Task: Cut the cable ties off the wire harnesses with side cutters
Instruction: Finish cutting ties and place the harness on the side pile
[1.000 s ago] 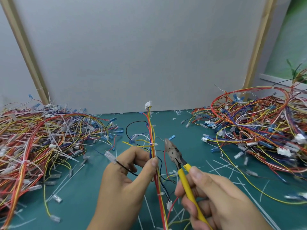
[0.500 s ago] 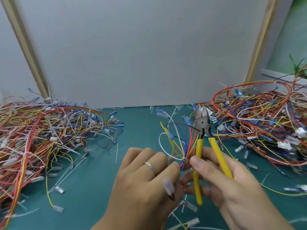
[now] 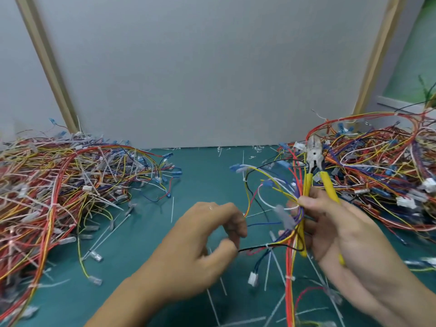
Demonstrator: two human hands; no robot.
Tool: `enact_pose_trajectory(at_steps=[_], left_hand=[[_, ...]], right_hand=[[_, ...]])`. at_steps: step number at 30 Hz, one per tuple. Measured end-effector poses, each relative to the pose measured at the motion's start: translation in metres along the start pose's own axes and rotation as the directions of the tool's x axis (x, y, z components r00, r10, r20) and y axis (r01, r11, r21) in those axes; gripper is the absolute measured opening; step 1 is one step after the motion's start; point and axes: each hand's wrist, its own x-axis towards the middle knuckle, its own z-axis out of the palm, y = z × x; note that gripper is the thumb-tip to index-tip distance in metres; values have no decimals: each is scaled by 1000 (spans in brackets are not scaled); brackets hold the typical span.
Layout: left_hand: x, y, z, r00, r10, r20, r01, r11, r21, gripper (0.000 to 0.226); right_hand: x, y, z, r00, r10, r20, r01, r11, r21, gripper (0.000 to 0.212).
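Teal cutting mat [image 3: 200, 175] across the whole work surface, littered with cut ties [image 3: 172, 208], thin white strips lying at all angles. Behind it a plain grey board [image 3: 207, 67] standing upright, flanked by two pale wooden battens [image 3: 47, 62] slanting outward toward the top, with a green panel [image 3: 417, 43] at the far upper right. Piled on the left side of the mat, a tangled left heap [image 3: 59, 185] of red, yellow, blue and white wires with clear and blue terminals; on the right side a similar right heap [image 3: 377, 173], rising higher toward the edge of view. Between the heaps, over the near part of the mat, both hands. Right hand [image 3: 335, 232] wrapped round the yellow handles of the side cutters [image 3: 315, 161], handles spread in a narrow V, steel head pointing up and away in front of the right heap. Thumb pressing a wire harness [image 3: 292, 232] against the left handle, so tool and bundle clamped in one grasp. Harness fanning out above the thumb in loops of yellow, white, blue and red, and trailing down past the palm toward the near edge. One white cable tie [image 3: 267, 245] cinched on a side branch of black and blue wires, low between the two hands. Left hand [image 3: 203, 244] curled beside that branch, thumb tip at the end of the black wire (too blurred to tell whether pinching it or merely touching). White connector [image 3: 253, 278] hanging below the tie, over the mat.
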Motion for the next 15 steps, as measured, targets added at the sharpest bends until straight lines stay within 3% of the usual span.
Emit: enact_pose_trajectory(at_steps=[3, 7, 12, 15], left_hand=[[0, 0, -3, 998, -2, -55, 2, 1000, 0, 20], [4, -6, 1, 981, -117, -155, 96, 986, -138, 20], [10, -7, 7, 899, -367, -238, 229, 859, -458, 21], [9, -2, 10, 905, -391, -171, 238, 795, -558, 26]], right_hand=[[6, 0, -1, 1000, -6, -6, 7, 996, 94, 18], [8, -5, 3, 999, 38, 21, -41, 977, 208, 13], [-3, -7, 7, 992, 53, 114, -77, 972, 222, 10], [-10, -4, 11, 983, 96, 157, -128, 971, 204, 19]])
